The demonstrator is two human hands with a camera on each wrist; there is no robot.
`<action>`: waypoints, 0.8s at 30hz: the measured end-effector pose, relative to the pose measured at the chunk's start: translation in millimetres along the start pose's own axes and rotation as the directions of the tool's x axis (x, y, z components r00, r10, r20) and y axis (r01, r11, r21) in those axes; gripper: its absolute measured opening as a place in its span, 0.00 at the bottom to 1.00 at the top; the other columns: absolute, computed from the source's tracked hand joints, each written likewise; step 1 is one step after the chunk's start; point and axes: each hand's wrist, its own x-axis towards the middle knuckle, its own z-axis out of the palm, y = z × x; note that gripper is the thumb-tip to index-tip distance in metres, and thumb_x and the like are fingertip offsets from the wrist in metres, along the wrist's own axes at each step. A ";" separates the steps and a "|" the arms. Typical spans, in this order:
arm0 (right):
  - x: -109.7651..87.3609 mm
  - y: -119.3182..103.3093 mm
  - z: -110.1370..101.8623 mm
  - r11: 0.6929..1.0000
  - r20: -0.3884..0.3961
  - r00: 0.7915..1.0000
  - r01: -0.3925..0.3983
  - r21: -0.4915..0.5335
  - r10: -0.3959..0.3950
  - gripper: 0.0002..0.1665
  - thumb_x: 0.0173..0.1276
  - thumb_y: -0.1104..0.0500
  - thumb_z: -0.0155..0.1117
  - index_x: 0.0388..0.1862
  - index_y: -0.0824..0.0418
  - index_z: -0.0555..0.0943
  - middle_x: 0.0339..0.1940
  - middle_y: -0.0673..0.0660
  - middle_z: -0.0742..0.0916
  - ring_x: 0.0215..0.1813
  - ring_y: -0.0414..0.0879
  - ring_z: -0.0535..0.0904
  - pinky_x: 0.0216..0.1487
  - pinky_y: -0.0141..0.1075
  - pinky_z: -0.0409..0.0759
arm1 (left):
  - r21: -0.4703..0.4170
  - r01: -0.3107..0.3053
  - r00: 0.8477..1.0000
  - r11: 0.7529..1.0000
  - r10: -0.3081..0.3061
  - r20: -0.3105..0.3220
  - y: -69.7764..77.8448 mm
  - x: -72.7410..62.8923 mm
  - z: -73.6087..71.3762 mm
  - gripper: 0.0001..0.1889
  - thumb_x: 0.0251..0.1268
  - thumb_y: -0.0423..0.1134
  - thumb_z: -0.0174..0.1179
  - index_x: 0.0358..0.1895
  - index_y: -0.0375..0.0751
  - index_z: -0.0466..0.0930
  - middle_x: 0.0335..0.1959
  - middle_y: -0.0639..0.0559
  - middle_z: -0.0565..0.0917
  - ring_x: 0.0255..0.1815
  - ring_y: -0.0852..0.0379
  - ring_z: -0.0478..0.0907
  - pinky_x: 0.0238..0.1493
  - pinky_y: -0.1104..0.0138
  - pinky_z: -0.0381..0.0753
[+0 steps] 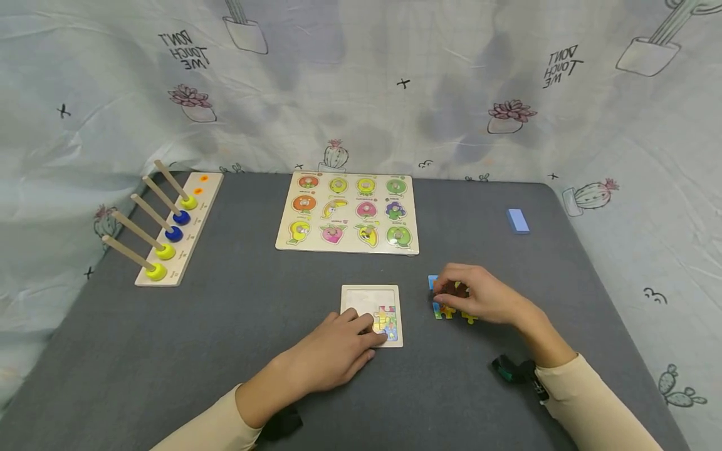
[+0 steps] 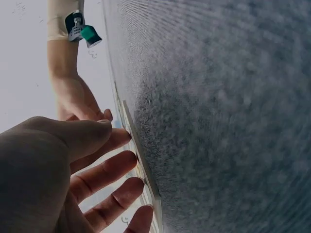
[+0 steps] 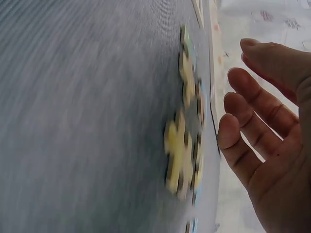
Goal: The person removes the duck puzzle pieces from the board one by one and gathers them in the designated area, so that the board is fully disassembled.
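Note:
My left hand (image 1: 333, 351) lies over the lower left of a small square wooden puzzle tray (image 1: 369, 287), its fingers loosely extended. One fingertip touches the joined jigsaw pieces (image 1: 386, 317) in the tray's lower right part. In the left wrist view the fingers (image 2: 104, 177) are spread along the tray's edge (image 2: 142, 150), with nothing gripped. To the right of the tray, my right hand (image 1: 479, 294) hovers over loose jigsaw pieces (image 1: 447, 312), partly hiding them. The right wrist view shows its thumb and fingers apart and bare, beside the loose pieces (image 3: 178, 155).
A fruit peg board (image 1: 346, 244) lies behind the tray. At the far left stands a wooden peg stacker (image 1: 194, 219) with yellow and blue rings on tilted-looking rods. A blue block (image 1: 517, 221) lies at the back right. Patterned cloth (image 1: 366, 81) hangs behind the grey table (image 1: 237, 319).

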 end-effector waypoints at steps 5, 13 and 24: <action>14.6 -6.9 8.1 1.000 0.038 0.999 -0.015 0.006 0.015 0.05 0.72 0.58 0.70 0.43 0.47 0.84 0.37 0.39 0.82 0.31 0.38 0.77 0.34 0.34 0.79 | -0.032 -0.011 1.000 0.999 0.011 -0.009 -3.6 0.2 -0.3 0.16 0.78 0.45 0.57 0.62 0.58 0.84 0.45 0.60 0.79 0.43 0.57 0.70 0.38 0.64 0.70; 37.0 -21.1 18.5 1.000 0.092 0.996 0.007 0.019 -0.009 0.03 0.72 0.58 0.69 0.44 0.52 0.85 0.41 0.39 0.83 0.34 0.39 0.77 0.36 0.37 0.80 | -0.106 -0.051 0.997 0.993 0.056 0.048 -12.3 2.4 -3.1 0.20 0.73 0.38 0.63 0.65 0.56 0.82 0.44 0.59 0.78 0.39 0.58 0.68 0.39 0.68 0.71; 57.9 -29.0 33.9 0.999 0.157 0.987 0.039 0.022 -0.042 0.03 0.74 0.57 0.68 0.44 0.52 0.85 0.40 0.40 0.83 0.34 0.38 0.77 0.37 0.37 0.80 | -0.173 -0.116 0.992 0.978 0.124 0.034 -24.3 -1.7 -0.1 0.19 0.77 0.37 0.58 0.66 0.53 0.81 0.44 0.57 0.77 0.38 0.60 0.66 0.45 0.70 0.72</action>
